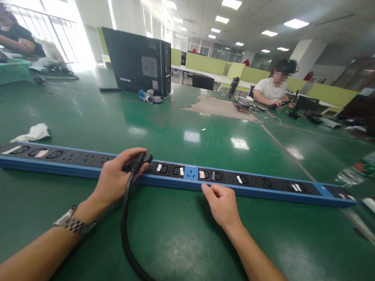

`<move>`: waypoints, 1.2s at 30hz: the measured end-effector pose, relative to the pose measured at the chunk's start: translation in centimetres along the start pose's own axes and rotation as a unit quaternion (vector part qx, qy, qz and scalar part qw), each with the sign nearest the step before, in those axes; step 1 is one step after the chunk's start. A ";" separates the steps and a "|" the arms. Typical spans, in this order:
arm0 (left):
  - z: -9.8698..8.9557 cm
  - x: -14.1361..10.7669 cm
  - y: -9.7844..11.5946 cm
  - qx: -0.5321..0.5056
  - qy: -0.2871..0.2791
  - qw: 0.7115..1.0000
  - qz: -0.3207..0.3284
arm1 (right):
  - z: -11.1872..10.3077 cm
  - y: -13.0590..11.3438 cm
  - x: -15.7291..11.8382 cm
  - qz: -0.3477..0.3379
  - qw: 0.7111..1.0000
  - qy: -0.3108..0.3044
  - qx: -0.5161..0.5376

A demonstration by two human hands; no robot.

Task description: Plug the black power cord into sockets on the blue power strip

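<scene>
A long blue power strip with a black socket face lies across the green table. Its sockets vary in shape, and several carry small white or pinkish labels. Left of the strip's middle, my left hand grips a black plug over the sockets; whether its pins are in a socket is hidden. From the plug a thick black cable curves down to the table's front edge. My right hand is at the strip's front edge, right of the blue socket, fingers curled in, nothing visible in them.
Behind the strip on the green table stand a black computer case and a green basket. Crumpled tissue lies back left, a plastic bottle at right. One person sits at far left, another at back right.
</scene>
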State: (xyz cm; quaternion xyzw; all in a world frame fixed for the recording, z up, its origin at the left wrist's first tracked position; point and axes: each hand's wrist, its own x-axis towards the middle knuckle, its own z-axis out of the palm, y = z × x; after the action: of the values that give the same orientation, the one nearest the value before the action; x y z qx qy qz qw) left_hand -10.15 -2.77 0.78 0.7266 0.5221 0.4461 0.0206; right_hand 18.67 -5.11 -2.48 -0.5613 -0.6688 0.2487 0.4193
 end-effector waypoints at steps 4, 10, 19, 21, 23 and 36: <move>2.3 0.2 5.0 -0.011 -0.013 0.994 0.110 | 0.4 -4.6 -0.5 0.104 0.973 -0.103 0.177; 6.2 -0.4 8.4 0.004 -0.097 0.968 0.229 | -1.1 -6.8 -1.4 0.251 0.903 -0.142 0.319; 3.9 1.0 2.5 0.108 -0.096 0.989 0.024 | -8.4 -0.7 2.7 0.376 0.857 -0.021 0.353; 4.0 0.8 2.0 0.132 -0.131 0.982 0.022 | -8.2 -0.4 2.9 0.366 0.854 -0.029 0.369; 4.2 0.7 2.0 0.147 -0.150 0.977 0.032 | -6.9 -1.1 2.7 0.353 0.848 -0.052 0.392; 5.2 0.4 4.4 0.065 -0.144 0.981 0.111 | 3.3 -7.9 2.7 0.369 0.846 -0.032 0.383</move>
State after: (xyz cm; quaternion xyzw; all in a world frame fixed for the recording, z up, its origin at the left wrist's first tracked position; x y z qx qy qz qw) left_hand -3.35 -2.19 0.05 0.8364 0.4580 0.3013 -0.0009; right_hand 11.58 -4.05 2.87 -0.5532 -0.2770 0.6396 0.4563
